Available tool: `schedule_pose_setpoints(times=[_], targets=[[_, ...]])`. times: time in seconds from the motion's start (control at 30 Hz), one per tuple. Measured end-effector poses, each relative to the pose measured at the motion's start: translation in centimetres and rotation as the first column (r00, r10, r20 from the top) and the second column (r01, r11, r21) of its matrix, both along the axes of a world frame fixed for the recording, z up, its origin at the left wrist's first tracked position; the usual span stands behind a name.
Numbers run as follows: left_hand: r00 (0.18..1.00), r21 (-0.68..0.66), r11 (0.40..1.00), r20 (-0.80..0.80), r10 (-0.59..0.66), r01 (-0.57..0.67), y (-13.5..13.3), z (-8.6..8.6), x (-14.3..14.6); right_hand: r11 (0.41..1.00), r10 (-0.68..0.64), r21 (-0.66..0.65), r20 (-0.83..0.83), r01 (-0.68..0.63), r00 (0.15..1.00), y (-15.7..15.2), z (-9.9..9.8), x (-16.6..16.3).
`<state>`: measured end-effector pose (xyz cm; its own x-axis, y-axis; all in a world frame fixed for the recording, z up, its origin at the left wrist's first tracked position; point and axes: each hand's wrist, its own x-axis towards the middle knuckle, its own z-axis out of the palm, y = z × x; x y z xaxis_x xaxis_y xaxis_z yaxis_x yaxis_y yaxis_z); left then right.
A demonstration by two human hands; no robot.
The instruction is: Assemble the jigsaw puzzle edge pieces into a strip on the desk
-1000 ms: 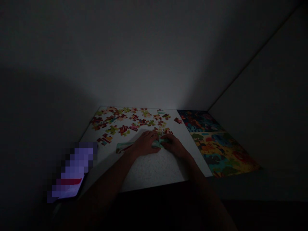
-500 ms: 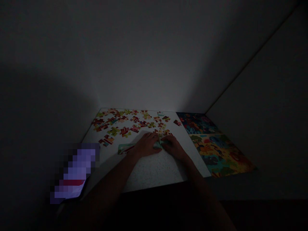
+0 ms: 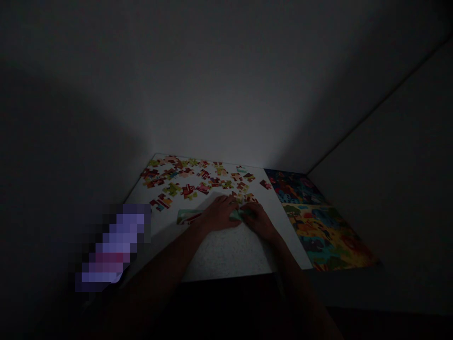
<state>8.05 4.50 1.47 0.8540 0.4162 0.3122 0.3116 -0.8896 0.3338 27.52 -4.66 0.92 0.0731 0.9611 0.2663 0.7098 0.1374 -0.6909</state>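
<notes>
Joined piece strip: a flat, pale green and red run of interlocked cardboard jigsaw pieces (image 3: 189, 216), lying on the white speckled table (image 3: 226, 255) at centre frame, extending from under the hands toward the left.
Left hand (image 3: 220, 213): palm down on the strip's right portion, fingers lying flat and close together, pressing.
Right hand (image 3: 259, 219): just beside the left, fingertips on the strip's right end; whether it pinches a piece or only presses, cannot tell (light too dim).
Handling, judged: thin card, very light, stiff within one piece but hinged at every joint; a lifted strip would likely sag and unlock. Matte faces, not slippery.
Hold, judged: best slid flat along the table, or supported from under at both ends; a single piece by its edges.
Loose pieces: scattered red, green and orange cardboard jigsaw pieces (image 3: 187, 177) across the table's upper left, apart from the strip.
Right of frame: a colourful printed animal-scene picture sheet (image 3: 320, 222), flat against the table's right edge.
Lower left: a blurred purple glowing rectangle (image 3: 111, 248), content not legible.
</notes>
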Motion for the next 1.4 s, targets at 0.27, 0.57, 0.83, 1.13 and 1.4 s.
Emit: schedule_pose_setpoints(times=[0.27,0.57,0.83,1.13,1.4], targets=[[0.999,-0.004,1.0,-0.031,-0.009,0.009,0.0,0.4,-0.1,0.999,0.024,0.028,0.024,-0.025,0.999,0.0,0.2,-0.3],[0.999,-0.03,1.0,-0.043,0.002,-0.003,-0.1,0.7,0.0,0.997,0.043,0.062,0.062,-0.047,0.997,0.1,0.3,-0.5],[0.999,-0.003,1.0,-0.04,0.006,-0.006,0.1,0.2,0.1,0.994,0.039,0.097,0.076,-0.046,0.996,0.4,-0.6,-0.1],[0.997,0.042,0.999,-0.068,0.019,-0.016,-0.1,0.6,0.1,0.994,-0.009,0.109,-0.086,0.018,0.996,0.8,-1.4,0.5],[0.997,0.025,1.0,-0.07,0.007,-0.005,-0.1,1.1,0.1,0.932,-0.247,0.13,-0.456,0.339,0.855,1.3,-0.8,2.0]])
